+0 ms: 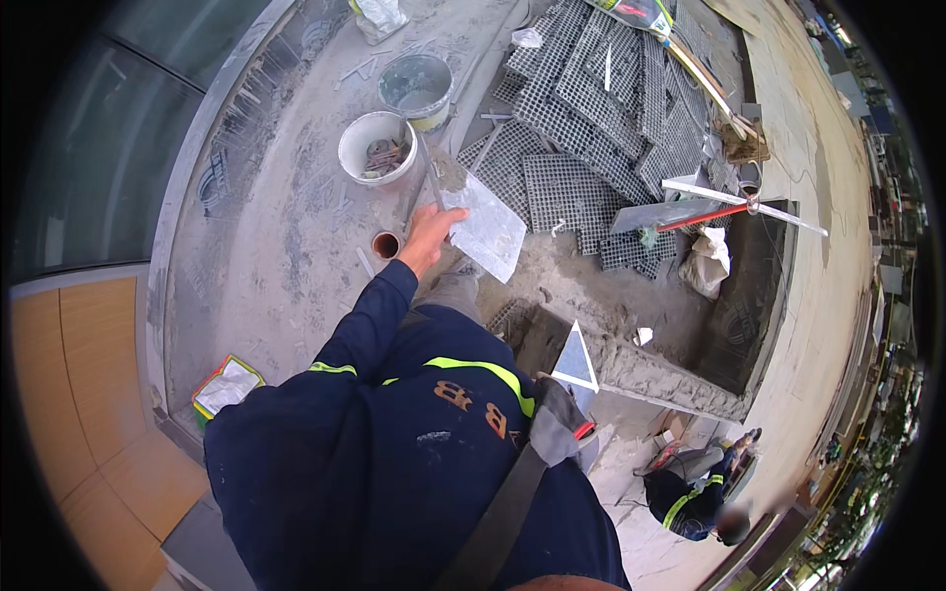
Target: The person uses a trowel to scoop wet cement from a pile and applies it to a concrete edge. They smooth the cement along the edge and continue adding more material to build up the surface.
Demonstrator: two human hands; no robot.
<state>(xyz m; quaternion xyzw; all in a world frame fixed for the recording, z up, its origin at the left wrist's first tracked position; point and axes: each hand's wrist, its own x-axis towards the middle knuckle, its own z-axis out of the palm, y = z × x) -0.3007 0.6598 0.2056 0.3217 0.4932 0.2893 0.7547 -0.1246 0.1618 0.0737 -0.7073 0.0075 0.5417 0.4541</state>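
Note:
My left hand (427, 238) is bare and closed on the edge of a pale grey flat slab (490, 229), its thumb on top. The slab looks like a stone tile, with a darker patch toward its far left. Just beyond the hand stands a white bucket (378, 149) with scraps inside, and behind it a grey bucket (416, 91). My right hand does not show. On my right side, at the end of a dark strap across my chest, hangs a grey pouch-like thing (557, 424) with a red edge. Past it shows a white-edged, blue-grey triangular piece (575, 360).
Dark grid panels (581, 108) lie heaped ahead. Right of them, a red-handled tool (702, 217) and a white bar cross a mortar-lined pit, beside a white sack (707, 262). A round pipe opening (385, 244) is near my left forearm. A co-worker (695, 492) crouches lower right.

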